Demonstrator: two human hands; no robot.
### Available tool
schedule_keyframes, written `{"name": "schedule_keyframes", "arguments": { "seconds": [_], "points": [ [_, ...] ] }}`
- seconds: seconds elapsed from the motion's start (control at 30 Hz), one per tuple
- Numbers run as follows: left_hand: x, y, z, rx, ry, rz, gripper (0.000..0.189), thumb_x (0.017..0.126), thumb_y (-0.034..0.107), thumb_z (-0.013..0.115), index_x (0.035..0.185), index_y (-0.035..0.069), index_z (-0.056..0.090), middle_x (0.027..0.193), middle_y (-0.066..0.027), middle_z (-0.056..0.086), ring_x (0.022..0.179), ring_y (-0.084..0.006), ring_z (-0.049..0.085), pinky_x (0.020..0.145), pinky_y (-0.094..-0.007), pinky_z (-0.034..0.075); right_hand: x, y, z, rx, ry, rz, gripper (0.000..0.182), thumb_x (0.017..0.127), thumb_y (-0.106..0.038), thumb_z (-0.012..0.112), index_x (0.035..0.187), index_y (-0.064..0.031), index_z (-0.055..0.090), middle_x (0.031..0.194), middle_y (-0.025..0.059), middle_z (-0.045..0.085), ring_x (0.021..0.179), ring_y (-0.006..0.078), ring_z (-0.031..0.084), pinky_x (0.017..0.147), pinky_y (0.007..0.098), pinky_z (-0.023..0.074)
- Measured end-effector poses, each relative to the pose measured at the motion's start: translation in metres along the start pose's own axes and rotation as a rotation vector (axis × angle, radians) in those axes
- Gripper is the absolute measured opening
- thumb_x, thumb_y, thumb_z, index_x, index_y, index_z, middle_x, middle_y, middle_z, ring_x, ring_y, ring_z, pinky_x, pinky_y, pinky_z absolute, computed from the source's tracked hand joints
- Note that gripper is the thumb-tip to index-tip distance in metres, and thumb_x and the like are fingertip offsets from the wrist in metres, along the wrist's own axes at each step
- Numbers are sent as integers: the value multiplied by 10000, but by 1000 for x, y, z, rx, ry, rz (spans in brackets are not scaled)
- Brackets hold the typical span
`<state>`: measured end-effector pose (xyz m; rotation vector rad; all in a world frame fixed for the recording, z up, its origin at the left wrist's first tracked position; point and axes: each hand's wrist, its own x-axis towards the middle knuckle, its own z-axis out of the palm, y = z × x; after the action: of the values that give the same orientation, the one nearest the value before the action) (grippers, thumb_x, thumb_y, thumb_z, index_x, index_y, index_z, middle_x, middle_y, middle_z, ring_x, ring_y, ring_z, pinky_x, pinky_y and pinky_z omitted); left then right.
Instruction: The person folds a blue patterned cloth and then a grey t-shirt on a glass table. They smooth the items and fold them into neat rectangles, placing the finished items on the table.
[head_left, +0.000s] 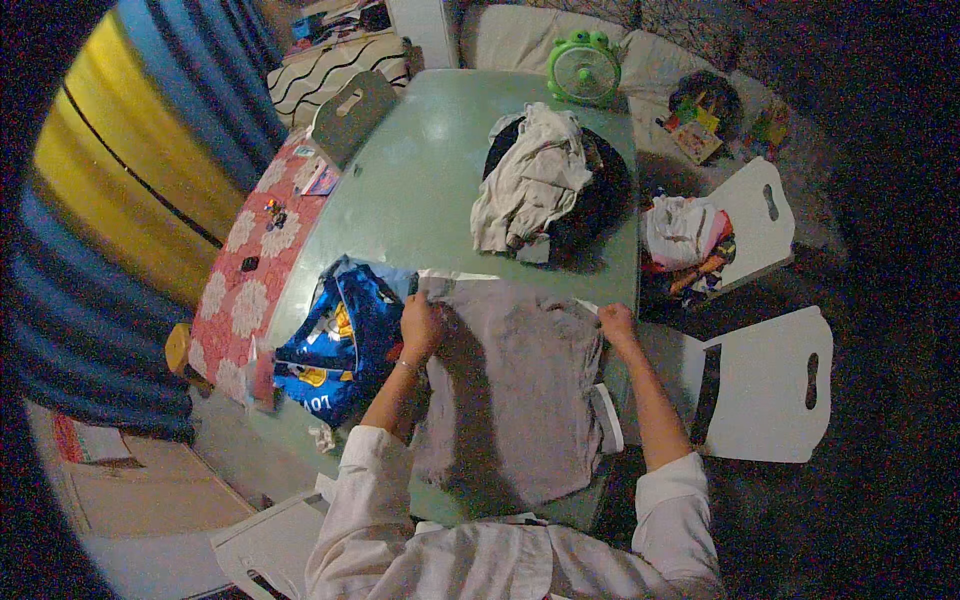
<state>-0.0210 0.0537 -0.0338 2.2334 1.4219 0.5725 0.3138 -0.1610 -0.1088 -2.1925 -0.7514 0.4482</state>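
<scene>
A greyish garment (517, 382) lies spread flat on the green table (420, 165), close before me. My left hand (422, 326) is closed on its far left corner. At the far right corner, my right hand (617, 324) pinches a pale edge of the same garment. Just left of my left hand sits a crumpled blue garment (322, 367) with yellow and white print. Beyond the grey garment is a heap with a cream garment (532, 180) on top and dark cloth (600, 195) beneath.
A green frog-shaped fan (585, 71) stands at the table's far end. White chairs (772, 390) flank the right side, one bearing folded clothes (682, 232). Along the left run a red floral cloth (247, 270) with small objects and a blue-yellow striped curtain (150, 150). Another chair (277, 540) stands near left.
</scene>
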Motion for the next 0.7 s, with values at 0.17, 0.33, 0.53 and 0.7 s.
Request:
{"name": "schedule_keyframes", "arguments": {
  "seconds": [0.17, 0.33, 0.53, 0.7],
  "points": [
    [32, -4, 5, 72, -68, -165, 304, 731, 214, 579, 927, -8, 510, 902, -226, 567, 832, -400, 557, 689, -451, 465, -6, -39, 3, -241, 100, -14, 298, 689, -250, 644, 836, 0, 574, 771, 172, 594, 704, 302, 586, 623, 398, 455],
    [45, 1, 18, 149, -6, -240, 343, 759, 248, 557, 1005, 31, 459, 846, -237, 595, 811, -415, 573, 690, -481, 455, -14, -57, -14, -333, -28, -131, 239, 668, -208, 648, 796, -20, 573, 787, 173, 598, 702, 328, 586, 615, 400, 452],
    [53, 15, 11, 73, -117, -341, 263, 741, 223, 550, 953, 71, 516, 866, -222, 605, 819, -415, 573, 685, -472, 455, 4, -65, -31, 45, 159, -178, 134, 737, -106, 593, 838, -30, 550, 781, 109, 569, 633, 218, 585, 506, 320, 460],
    [58, 4, 9, 68, -105, -177, 185, 744, 178, 528, 880, 74, 599, 868, -196, 613, 820, -390, 581, 691, -441, 463, 21, -100, -50, 332, 178, -238, 89, 774, -64, 565, 851, -32, 532, 755, 52, 527, 575, 128, 526, 414, 256, 437]
  ]
}}
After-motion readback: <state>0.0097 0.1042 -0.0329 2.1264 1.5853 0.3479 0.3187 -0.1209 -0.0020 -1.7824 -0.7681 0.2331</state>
